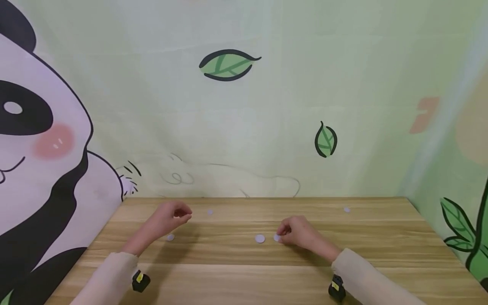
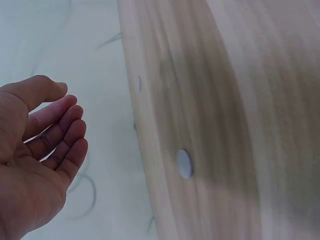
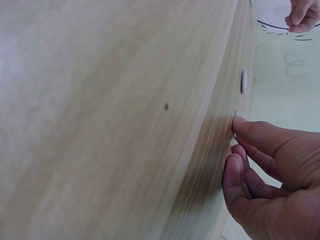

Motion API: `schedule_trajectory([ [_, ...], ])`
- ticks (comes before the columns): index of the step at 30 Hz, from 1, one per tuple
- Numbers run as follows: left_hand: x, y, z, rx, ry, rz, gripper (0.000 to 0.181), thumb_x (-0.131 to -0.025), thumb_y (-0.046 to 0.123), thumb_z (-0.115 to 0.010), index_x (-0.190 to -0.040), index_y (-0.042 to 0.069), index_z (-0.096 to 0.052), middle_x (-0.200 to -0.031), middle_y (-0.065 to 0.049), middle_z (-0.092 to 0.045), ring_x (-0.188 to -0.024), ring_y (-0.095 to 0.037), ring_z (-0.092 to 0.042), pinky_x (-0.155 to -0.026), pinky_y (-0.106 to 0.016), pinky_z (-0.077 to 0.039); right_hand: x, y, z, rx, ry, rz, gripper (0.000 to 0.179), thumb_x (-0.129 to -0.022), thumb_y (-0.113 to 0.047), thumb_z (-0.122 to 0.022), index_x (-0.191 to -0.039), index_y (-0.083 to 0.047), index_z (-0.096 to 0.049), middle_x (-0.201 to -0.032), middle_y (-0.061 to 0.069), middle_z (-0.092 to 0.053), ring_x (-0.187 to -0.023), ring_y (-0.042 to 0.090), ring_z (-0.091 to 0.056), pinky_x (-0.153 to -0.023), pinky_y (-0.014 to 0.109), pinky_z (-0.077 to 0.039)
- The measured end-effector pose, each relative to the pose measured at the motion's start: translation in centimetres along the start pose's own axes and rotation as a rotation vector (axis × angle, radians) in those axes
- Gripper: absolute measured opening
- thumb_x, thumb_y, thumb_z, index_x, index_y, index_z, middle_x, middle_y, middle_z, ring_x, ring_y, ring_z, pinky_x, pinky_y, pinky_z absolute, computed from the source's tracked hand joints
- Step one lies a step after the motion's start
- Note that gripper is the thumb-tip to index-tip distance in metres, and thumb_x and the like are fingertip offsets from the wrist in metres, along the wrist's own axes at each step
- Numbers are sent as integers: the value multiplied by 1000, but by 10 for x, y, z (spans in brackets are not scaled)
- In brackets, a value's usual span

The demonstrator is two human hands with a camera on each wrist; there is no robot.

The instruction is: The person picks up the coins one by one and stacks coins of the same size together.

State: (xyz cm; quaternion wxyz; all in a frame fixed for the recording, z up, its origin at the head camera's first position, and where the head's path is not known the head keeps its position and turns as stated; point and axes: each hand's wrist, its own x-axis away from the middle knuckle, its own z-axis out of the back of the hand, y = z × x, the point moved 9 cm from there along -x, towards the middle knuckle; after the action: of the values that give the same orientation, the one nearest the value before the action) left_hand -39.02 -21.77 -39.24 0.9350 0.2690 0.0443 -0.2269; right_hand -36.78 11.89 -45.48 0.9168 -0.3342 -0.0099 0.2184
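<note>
My left hand (image 1: 171, 217) hovers over the left part of the table, its fingers loosely bent and holding nothing. A small white disc (image 1: 170, 237) lies on the wood below it, and the left wrist view shows a pale disc (image 2: 184, 163) beside that hand. Right of the table's middle, my right hand (image 1: 299, 232) pinches the edge of another white disc (image 1: 276, 238) at the tabletop. Its fingertips hide part of that disc; in the right wrist view only a thin rim (image 3: 236, 116) shows by the thumb. Just left of it a larger white disc (image 1: 260, 239) lies flat.
Farther back on the wooden table (image 1: 228, 279) lie a small disc (image 1: 210, 212) on the left and a disc (image 1: 346, 209) on the right. A pale green cloth (image 1: 244, 127) with printed leaves and a panda hangs behind the table's back edge.
</note>
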Motion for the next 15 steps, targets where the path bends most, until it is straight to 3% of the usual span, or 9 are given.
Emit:
schedule_trajectory([
  [6,8,-4,3,-13,28,-34,8,-93,6,-72,-100,3,-74,-89,1,-69,-82,-12,-59,-75,-33,-53,0,-1,1,2,-2,1,9,-82,-5,-83,-84,-6,-74,-78,-3,-68,-72,8,-56,-66,24,-49],
  [15,27,-31,5,-9,19,47,14,-90,8,-75,-102,0,-72,-92,-2,-69,-86,-17,-62,-78,-38,-55,1,-1,2,-14,-6,-13,9,-83,-5,-82,-84,-6,-74,-76,-3,-66,-71,9,-55,-65,24,-48],
])
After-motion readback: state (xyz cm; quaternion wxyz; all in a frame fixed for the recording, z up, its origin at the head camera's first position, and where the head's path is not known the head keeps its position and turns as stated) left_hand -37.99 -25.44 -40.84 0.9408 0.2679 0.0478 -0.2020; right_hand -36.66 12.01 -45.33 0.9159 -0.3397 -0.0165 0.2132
